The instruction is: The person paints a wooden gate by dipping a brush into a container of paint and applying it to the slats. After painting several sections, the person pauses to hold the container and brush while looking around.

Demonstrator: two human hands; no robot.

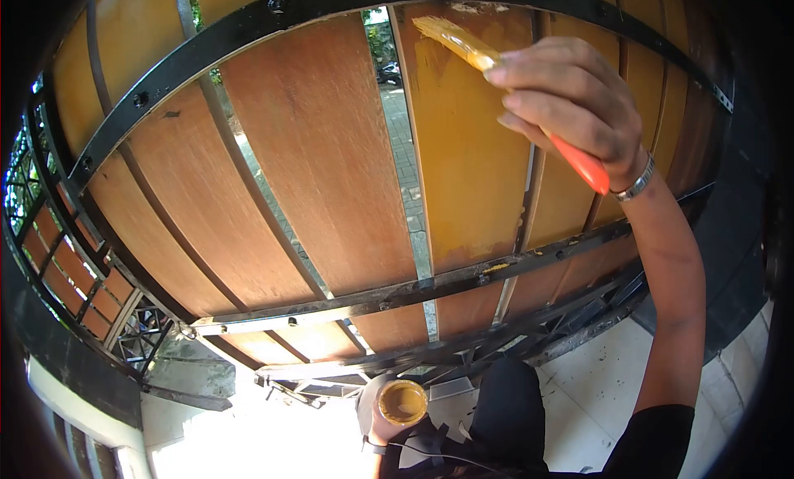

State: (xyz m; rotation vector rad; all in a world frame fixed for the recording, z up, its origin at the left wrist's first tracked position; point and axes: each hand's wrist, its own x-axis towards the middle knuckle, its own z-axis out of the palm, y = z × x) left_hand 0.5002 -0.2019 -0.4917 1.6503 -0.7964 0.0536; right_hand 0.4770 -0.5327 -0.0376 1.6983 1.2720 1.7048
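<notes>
My right hand [571,99] is closed around a paintbrush [583,165] with a red handle. Its bristles, coated in yellow-brown paint, point up and left at the top of a painted board [467,148]. Low in the view, my left hand [382,428] grips a round container of paint [403,402], its open top facing up. The paint inside matches the yellow-brown on the board. Left of that board is a bare reddish-brown board [318,148], with a narrow gap between the two.
Black metal rails [397,290] cross the slatted gate, with bolts along them. A grille [50,223] stands at the left. Pale floor tiles [587,388] lie below, brightly sunlit at the left. My bent knees are beneath the lower rail.
</notes>
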